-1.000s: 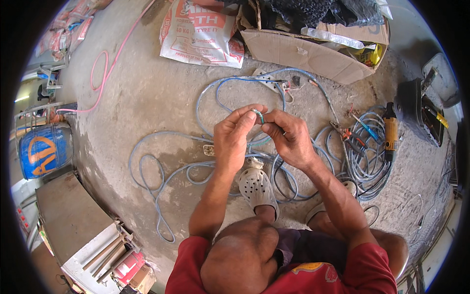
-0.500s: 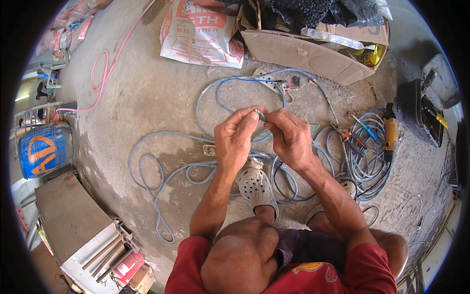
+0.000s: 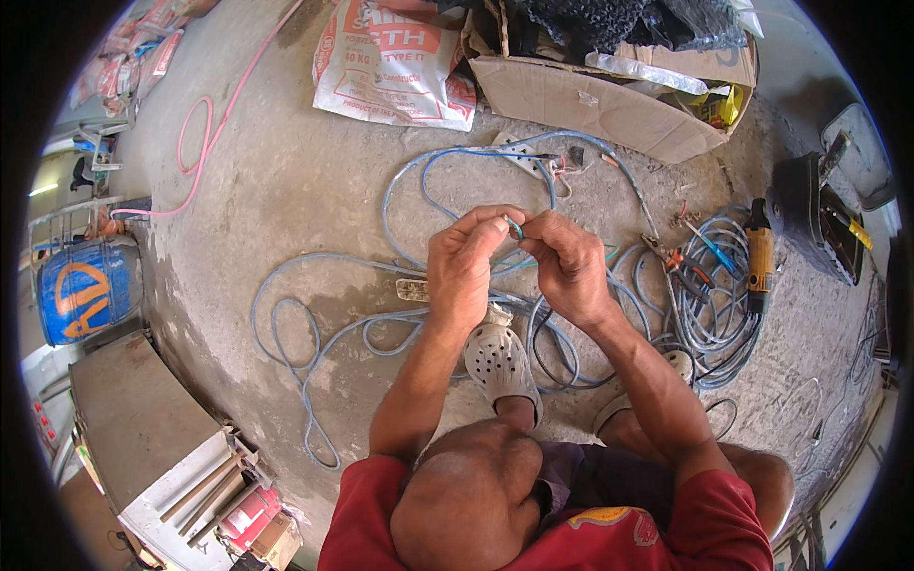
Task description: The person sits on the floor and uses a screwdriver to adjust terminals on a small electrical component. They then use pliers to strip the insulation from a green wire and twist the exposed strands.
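In front of my knees, my left hand (image 3: 461, 271) and my right hand (image 3: 569, 268) are raised close together. Their fingertips pinch a short, curved bit of green wire (image 3: 515, 228) between them. The thumb and forefinger of each hand are closed, and the wire's ends are hidden by the fingers. A thin green strand (image 3: 611, 253) shows beyond my right hand; whether it joins the pinched bit I cannot tell. Below my hands, a long blue-grey cable (image 3: 307, 255) lies in loose loops on the concrete. A dusty outlet box (image 3: 412, 290) sits beside my left wrist.
To the right lie a coiled cable (image 3: 714, 314), orange-handled pliers (image 3: 687, 267), a blue-handled tool (image 3: 719, 255) and a yellow-and-black power tool (image 3: 759, 252). Farther right stands a black toolbox (image 3: 804, 214). A white socket strip (image 3: 519, 155), cardboard box (image 3: 600, 107) and printed sack (image 3: 390, 71) are ahead.
Both hands have shifted slightly to the right, still pinching the green wire, and a little more of its curve shows between the fingertips. The surroundings look the same.
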`<act>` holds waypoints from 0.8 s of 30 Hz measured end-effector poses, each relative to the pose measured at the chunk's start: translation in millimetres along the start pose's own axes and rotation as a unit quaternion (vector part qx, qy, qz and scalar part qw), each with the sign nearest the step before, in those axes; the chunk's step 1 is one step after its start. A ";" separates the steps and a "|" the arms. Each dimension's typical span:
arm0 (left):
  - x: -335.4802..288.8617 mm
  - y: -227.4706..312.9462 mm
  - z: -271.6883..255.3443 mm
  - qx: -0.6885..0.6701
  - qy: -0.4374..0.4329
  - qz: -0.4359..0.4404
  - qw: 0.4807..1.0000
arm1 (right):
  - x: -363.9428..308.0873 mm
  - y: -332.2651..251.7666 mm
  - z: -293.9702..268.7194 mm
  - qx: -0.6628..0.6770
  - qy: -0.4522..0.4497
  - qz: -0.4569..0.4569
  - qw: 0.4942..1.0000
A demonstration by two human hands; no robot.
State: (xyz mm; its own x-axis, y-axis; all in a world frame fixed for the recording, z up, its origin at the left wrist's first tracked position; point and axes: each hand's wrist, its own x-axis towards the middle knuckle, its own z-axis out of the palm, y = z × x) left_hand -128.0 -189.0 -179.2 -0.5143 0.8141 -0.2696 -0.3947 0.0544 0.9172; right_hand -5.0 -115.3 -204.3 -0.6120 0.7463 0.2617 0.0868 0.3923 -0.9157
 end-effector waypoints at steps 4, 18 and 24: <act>-0.4 0.2 4.6 -0.063 -0.024 -0.031 0.997 | -4.9 7.3 0.8 0.158 -0.033 0.070 0.984; -20.7 -30.7 -8.0 -0.295 -0.034 -0.152 0.943 | -27.1 23.8 8.4 0.230 -0.096 0.087 0.965; -20.2 -14.7 -19.5 -0.030 -0.039 0.059 0.997 | -8.8 4.1 -6.2 0.382 -0.190 0.229 0.875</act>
State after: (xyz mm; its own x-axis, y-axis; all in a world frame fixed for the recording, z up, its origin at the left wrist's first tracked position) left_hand -126.7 -217.5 -192.9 -0.5002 0.8552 -0.1357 -0.3812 -0.0768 0.9213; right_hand 5.6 -116.9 -208.5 -0.8804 0.4410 -0.1745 -0.0692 -0.4834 -0.8727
